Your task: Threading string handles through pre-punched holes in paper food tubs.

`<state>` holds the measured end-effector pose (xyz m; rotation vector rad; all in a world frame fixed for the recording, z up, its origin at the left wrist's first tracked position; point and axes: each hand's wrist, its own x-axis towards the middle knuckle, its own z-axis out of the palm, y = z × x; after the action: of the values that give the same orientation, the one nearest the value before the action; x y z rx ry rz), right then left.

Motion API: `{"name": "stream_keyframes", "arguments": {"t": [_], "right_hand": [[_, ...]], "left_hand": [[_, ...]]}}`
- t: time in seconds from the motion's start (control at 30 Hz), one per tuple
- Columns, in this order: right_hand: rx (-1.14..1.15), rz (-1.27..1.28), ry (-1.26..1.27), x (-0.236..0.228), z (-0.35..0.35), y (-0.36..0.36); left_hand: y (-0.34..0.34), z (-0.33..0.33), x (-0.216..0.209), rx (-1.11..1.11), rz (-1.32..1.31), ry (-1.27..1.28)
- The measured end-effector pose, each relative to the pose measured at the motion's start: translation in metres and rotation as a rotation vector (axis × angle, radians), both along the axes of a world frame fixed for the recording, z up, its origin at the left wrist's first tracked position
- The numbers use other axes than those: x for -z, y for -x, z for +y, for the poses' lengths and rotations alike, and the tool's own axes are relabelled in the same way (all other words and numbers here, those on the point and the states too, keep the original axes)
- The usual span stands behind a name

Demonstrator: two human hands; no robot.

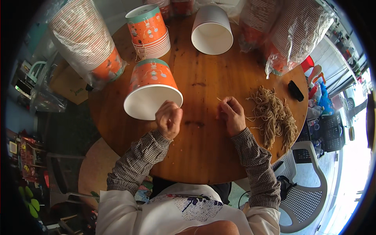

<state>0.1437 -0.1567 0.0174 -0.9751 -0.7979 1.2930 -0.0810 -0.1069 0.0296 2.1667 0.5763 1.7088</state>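
My left hand (169, 119) is closed in front of the white rim of an orange paper bucket (154, 74), which lies on its side with its mouth toward me. The fingers overlap the rim, but whether they grip it or something small is hidden. My right hand (232, 113) is raised over the table, thumb and forefinger pinching a thin pale stick-like piece (219, 99). It is too small to tell whether this is a toothpick or a twine end. Beside that hand, to the right, lies a loose heap of brown twine (273, 113).
On the round wooden table (199, 156) stand a stack of orange buckets (149, 31) and plastic-wrapped stacks (84, 37) at left and right (297, 33). A white bucket (212, 33) lies at the far middle. Near the right edge sits a black object (295, 91); a grey chair (305, 192) is beyond.
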Motion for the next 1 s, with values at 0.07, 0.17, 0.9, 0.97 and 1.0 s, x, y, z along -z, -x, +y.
{"name": "stream_keyframes", "arguments": {"t": [0.07,0.17,0.9,0.97,1.0], "right_hand": [[0.026,0.091,0.035,-0.001,0.001,-0.003],[0.01,0.093,0.023,0.002,0.001,-0.007],[0.042,0.329,-0.118,0.003,0.03,0.019],[-0.001,0.32,-0.169,-0.003,0.02,0.034],[-0.018,0.292,-0.16,-0.003,0.016,0.042]], "left_hand": [[0.009,0.001,0.008,0.042,-0.132,0.35],[0.007,0.009,-0.003,-0.091,-0.2,0.529],[-0.028,-0.002,0.013,-0.15,0.648,0.114],[-0.027,-0.006,0.008,-0.134,0.521,0.232],[-0.024,-0.002,0.011,-0.12,0.505,0.219]]}}
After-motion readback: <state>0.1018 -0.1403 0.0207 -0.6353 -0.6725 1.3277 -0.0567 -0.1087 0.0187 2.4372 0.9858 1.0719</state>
